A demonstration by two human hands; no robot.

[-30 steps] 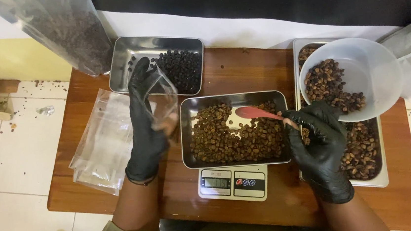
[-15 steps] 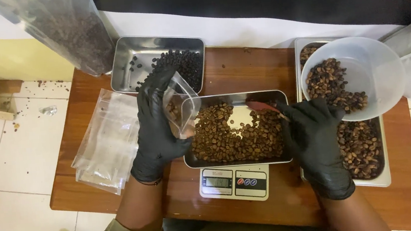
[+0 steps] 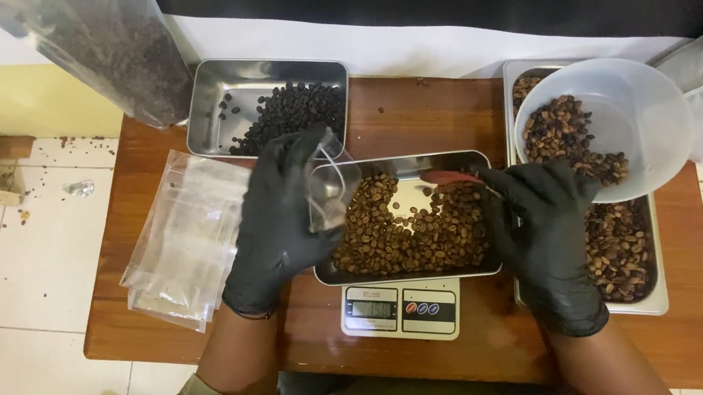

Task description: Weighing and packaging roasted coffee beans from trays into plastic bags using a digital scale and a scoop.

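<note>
Head view: small clear pouch (image 3: 329, 187) is gripped by the gloved left hand (image 3: 273, 221), mouth tipped toward the steel tray (image 3: 409, 270) on the scale, held at the tray's left rim so spill would land back in the tray. A red scoop (image 3: 450, 178) is held by the gloved right hand (image 3: 545, 231), fingers closed round the handle, blade low over the brown beans (image 3: 405, 231) at the tray's far edge, aimed toward the pouch. Tray is seated on the digital scale (image 3: 401, 310), apparently so weight can be read as beans are removed.

Containers:
- Scale tray: brown beans, with 1 bare patch mid-tray.
- Rear steel tray (image 3: 229, 106): darker beans (image 3: 289, 114), heaped to its right side.
- Right steel tray (image 3: 653, 302): mixed brown beans, partly covered by a translucent bowl (image 3: 645, 112) holding a small heap.
- Flat clear pouches (image 3: 181, 238) are stacked on the worktop (image 3: 412, 116) left of the scale, within left-hand reach.
- Large clear bag (image 3: 114, 49) of dark beans at the rear left corner.
</note>
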